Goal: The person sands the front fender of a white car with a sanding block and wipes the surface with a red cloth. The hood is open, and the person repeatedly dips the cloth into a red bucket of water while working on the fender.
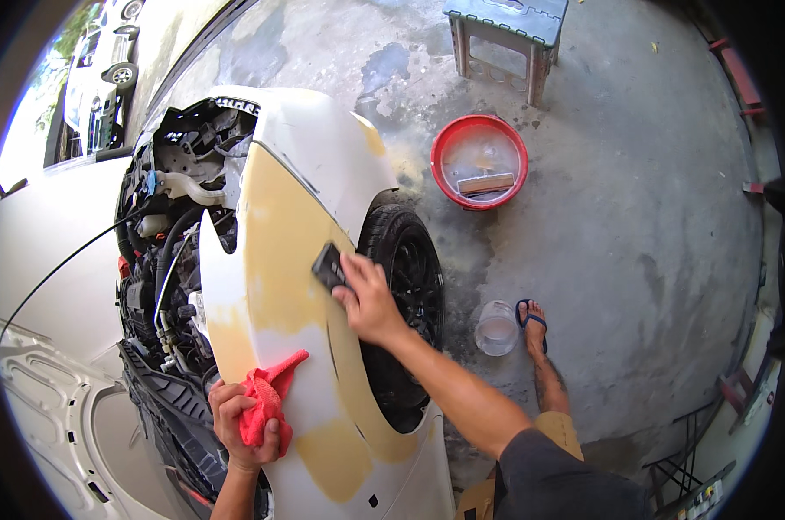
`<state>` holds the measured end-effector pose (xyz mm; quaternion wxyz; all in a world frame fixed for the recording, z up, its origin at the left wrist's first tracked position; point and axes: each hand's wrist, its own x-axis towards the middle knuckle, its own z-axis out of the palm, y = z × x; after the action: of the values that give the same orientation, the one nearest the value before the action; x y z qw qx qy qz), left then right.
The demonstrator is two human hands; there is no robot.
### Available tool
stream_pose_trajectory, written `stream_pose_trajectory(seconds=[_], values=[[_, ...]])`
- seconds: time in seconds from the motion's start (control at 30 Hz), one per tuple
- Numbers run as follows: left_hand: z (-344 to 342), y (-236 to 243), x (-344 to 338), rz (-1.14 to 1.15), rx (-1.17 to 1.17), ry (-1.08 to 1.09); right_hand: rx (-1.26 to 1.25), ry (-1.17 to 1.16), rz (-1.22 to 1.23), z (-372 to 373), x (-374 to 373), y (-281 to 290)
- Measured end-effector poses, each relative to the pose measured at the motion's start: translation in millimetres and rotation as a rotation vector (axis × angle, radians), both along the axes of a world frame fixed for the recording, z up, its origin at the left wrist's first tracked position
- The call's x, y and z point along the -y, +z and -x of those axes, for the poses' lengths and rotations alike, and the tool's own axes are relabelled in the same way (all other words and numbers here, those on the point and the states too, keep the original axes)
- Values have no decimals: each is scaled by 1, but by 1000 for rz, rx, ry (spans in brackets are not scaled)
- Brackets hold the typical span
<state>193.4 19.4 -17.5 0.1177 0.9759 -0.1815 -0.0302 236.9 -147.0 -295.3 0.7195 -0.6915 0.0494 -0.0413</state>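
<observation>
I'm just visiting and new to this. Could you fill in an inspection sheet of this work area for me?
Surface: white car fender with yellowish patches.
Work things: black block on the fender; red cloth, bunched up.
Clutter: red-rimmed bucket with a bar inside, folding stool, clear container beside a sandaled foot.
Hands: right hand holds the block against the fender; left hand grips the cloth.
Cables: thin dark line from the engine bay; cable or rod, cannot tell.
Surroundings: stained concrete floor, parked white vehicle.
</observation>
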Motion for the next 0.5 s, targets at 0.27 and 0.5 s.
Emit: stream_pose_trajectory(seconds=[0.27,0.5], values=[[0,-1,-2,10,-10,-1,159,5,79,2,-1,-9],[-1,0,-1,15,-27,-7,-57,135,61,6,1,-8]])
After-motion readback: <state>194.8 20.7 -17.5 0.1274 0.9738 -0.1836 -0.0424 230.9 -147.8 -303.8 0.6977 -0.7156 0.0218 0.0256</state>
